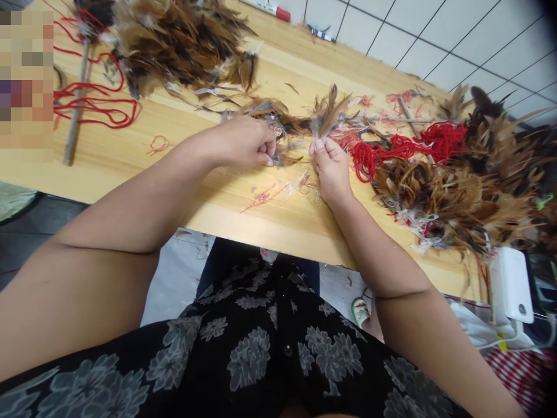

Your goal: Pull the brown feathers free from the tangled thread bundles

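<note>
Near the middle of the wooden table (pixel 270 215), my right hand (pixel 333 165) is closed on the base of a small upright bunch of brown feathers (pixel 329 111). My left hand (pixel 255 141) has its fingers curled at the edge of some loose feathers (pixel 289 158); what it holds, if anything, is hidden. Behind both hands lies a strip of dark and brown feathers (pixel 265 107). Scraps of red and white thread (pixel 263 198) lie in front of them.
A large feather pile (pixel 174 46) lies at the back left, another (pixel 461 191) at the right. Red cord (pixel 444 139) is bundled right of my right hand. A stick (pixel 75 125) and looped red cord (pixel 104 111) lie left. A white box (pixel 512 284) stands at the right edge.
</note>
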`<move>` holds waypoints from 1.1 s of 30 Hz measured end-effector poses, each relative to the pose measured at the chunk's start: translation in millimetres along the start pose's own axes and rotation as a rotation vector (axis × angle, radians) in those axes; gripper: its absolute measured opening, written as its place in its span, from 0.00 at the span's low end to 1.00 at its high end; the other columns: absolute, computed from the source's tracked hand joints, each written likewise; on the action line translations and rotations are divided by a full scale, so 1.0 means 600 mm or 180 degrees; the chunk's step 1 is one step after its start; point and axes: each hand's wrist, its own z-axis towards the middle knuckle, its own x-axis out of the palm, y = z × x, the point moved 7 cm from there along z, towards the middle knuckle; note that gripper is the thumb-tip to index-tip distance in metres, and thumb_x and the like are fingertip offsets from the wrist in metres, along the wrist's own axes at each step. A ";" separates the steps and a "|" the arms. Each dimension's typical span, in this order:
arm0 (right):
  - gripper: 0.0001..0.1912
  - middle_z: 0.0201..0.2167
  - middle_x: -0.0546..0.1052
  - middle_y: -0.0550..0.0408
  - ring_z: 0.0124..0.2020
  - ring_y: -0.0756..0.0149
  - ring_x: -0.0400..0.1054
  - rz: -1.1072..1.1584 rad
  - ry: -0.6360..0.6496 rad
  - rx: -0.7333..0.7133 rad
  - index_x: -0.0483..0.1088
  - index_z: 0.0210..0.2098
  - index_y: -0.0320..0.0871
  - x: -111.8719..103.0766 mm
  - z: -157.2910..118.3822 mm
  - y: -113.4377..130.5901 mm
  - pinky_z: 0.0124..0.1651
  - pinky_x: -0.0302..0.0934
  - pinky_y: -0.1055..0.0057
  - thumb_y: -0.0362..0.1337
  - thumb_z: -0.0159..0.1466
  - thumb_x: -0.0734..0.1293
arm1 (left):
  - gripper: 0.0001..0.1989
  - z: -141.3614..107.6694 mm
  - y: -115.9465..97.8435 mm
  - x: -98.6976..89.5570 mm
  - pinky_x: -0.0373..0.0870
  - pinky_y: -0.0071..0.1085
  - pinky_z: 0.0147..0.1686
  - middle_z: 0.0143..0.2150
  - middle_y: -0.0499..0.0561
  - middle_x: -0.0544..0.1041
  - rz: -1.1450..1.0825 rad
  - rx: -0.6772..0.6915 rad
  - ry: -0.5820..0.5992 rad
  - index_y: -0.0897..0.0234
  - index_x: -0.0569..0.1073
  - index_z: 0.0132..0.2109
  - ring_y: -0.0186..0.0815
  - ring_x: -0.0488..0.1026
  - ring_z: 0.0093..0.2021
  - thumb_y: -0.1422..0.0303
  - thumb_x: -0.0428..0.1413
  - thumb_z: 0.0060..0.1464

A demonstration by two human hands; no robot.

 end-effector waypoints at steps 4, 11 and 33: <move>0.38 0.41 0.79 0.54 0.55 0.55 0.81 0.0086 -0.0190 0.0103 0.76 0.41 0.50 -0.006 -0.002 -0.006 0.59 0.81 0.55 0.79 0.80 0.69 | 0.02 -0.002 -0.002 -0.011 0.78 0.49 0.63 0.42 0.52 0.84 0.0004 0.0111 -0.0076 0.55 0.81 0.39 0.57 0.84 0.55 0.64 0.66 0.59; 0.36 0.39 0.80 0.54 0.53 0.54 0.80 0.0077 -0.0249 0.0099 0.76 0.37 0.51 -0.006 -0.001 -0.008 0.63 0.79 0.53 0.77 0.80 0.71 | 0.20 -0.011 0.000 -0.051 0.68 0.46 0.49 0.36 0.46 0.79 -0.1855 -0.0103 -0.0860 0.51 0.73 0.39 0.42 0.68 0.41 0.50 0.74 0.56; 0.32 0.34 0.77 0.56 0.47 0.57 0.77 -0.0041 -0.0035 0.0324 0.75 0.31 0.49 0.021 0.012 -0.009 0.61 0.76 0.57 0.66 0.74 0.83 | 0.29 0.025 -0.044 0.037 0.71 0.53 0.54 0.35 0.46 0.80 -0.2824 -0.0265 -0.0712 0.49 0.72 0.35 0.52 0.81 0.52 0.42 0.81 0.48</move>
